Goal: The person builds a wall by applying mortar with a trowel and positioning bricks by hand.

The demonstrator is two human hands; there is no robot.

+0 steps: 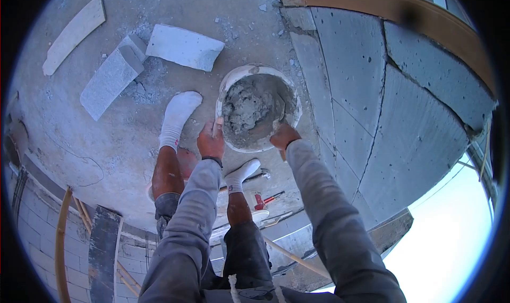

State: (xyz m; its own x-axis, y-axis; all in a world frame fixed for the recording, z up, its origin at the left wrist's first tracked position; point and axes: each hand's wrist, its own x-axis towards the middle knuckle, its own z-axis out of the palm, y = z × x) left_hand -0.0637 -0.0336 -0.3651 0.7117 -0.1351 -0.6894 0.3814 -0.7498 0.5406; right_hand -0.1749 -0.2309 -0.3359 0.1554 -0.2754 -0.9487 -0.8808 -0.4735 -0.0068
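Observation:
A round bucket [227, 83] with a pale, smeared rim stands on the floor in front of me. Lumpy grey mortar [247, 106] fills much of it. My left hand [211, 140] is closed on the near left rim, with the thumb on top. At the near right rim, my right hand [285, 136] is closed round the handle of a trowel [280, 110]. Its blade reaches into the bucket along the right inner wall, partly coated and hidden by mortar. The handle's end shows below my fist.
A grey block wall [350, 90] with cracked joints rises on the right, close to the bucket. Cut pale blocks [186, 46] lie at the upper left. Near my socked feet are a hammer-like tool [263, 173] and a red-handled tool [273, 198]. Wooden poles [62, 244] stand lower left.

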